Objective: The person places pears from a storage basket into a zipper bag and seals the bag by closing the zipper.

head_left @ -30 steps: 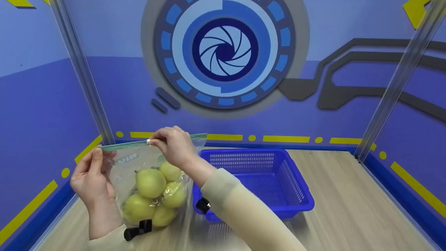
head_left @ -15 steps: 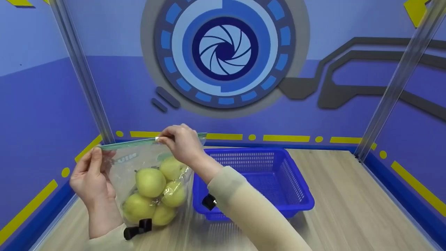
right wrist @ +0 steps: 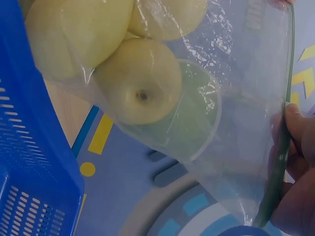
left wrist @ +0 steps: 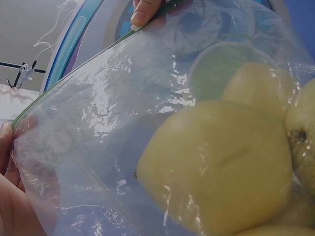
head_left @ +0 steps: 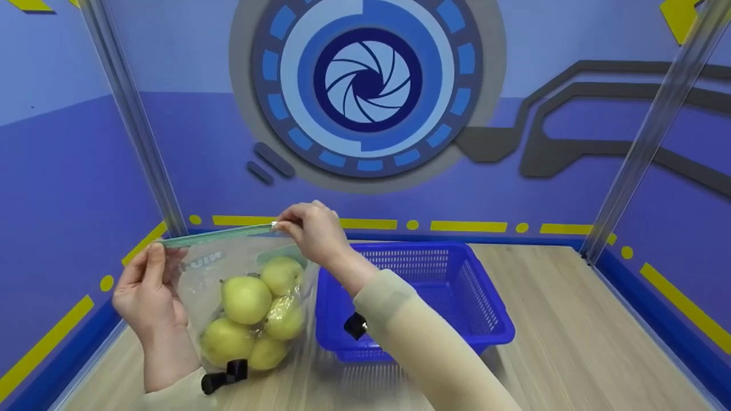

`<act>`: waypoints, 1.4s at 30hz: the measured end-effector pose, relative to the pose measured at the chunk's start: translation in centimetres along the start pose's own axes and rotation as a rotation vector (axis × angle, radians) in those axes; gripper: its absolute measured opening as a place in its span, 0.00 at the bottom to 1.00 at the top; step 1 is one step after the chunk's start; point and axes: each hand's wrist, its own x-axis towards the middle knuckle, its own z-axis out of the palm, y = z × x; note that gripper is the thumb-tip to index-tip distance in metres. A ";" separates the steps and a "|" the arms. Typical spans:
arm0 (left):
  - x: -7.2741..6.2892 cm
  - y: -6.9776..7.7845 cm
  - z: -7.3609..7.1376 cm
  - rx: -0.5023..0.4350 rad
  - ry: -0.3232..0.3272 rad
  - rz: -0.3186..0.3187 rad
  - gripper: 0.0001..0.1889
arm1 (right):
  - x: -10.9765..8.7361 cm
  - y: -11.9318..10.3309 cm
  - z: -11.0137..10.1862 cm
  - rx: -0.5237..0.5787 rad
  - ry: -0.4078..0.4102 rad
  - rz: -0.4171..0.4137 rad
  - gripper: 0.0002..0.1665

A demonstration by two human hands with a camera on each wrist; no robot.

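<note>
A clear zip bag (head_left: 197,281) with a green zip strip is held up, tilted, on the left side of the table. Several yellow-green pears (head_left: 246,300) sit low inside it; one pear (left wrist: 216,167) fills much of the left wrist view. My left hand (head_left: 149,297) pinches the bag's upper left corner between thumb and fingers. On the strip, near its right end, my right hand (head_left: 320,235) pinches the small white slider (head_left: 274,226). In the right wrist view the green strip (right wrist: 280,167) runs beneath the right fingers, which hide the bag's upper right corner in the head view.
A blue perforated basket (head_left: 497,319) stands on the wooden table (head_left: 571,331) just right of the bag, partly covered by the right forearm. Nothing shows inside it. Blue printed panels (head_left: 194,142) rise behind and on both sides, with clear corner posts (head_left: 645,137).
My right hand has slid the white slider rightward along the zip strip, toward the bag's right end. The left hand and the pears have stayed almost in place.
</note>
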 end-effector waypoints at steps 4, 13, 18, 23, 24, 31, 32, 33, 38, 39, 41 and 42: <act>0.0 0.0 -0.1 0.012 0.000 -0.003 0.17 | 0.0 0.6 -0.3 -0.016 0.009 0.009 0.12; 0.1 0.0 -0.2 0.036 0.011 0.004 0.17 | 0.0 1.9 -0.9 0.002 -0.004 0.038 0.11; 0.1 0.0 -0.2 0.016 0.002 0.000 0.18 | 0.0 2.4 -1.3 0.029 -0.008 0.046 0.11; 0.0 -0.1 -0.3 -0.005 -0.007 0.009 0.15 | 0.0 3.1 -1.7 0.068 -0.017 0.038 0.11; 0.0 -0.1 -0.3 -0.011 -0.010 0.014 0.15 | 0.0 3.2 -1.8 0.077 -0.019 0.037 0.11; 0.1 -0.1 -0.4 -0.030 -0.012 0.018 0.16 | -0.2 4.1 -2.3 0.127 -0.041 0.067 0.11; 0.1 -0.1 -0.4 -0.026 -0.011 0.016 0.17 | -0.2 4.3 -2.3 0.131 -0.043 0.072 0.12; 0.2 -0.1 -0.4 -0.022 -0.009 0.013 0.18 | -0.2 4.5 -2.4 0.132 -0.042 0.077 0.12; 0.2 -0.1 -0.5 -0.008 -0.005 0.006 0.17 | -0.3 5.3 -2.8 0.138 -0.042 0.094 0.12; 0.2 -0.1 -0.5 -0.009 -0.005 0.004 0.17 | -0.3 5.4 -2.9 0.141 -0.042 0.096 0.12; 0.3 -0.1 -0.5 -0.010 -0.003 0.003 0.16 | -0.3 5.7 -3.0 0.140 -0.041 0.095 0.12; 0.3 -0.1 -0.6 -0.012 -0.002 0.001 0.16 | -0.3 5.8 -3.1 0.142 -0.042 0.095 0.12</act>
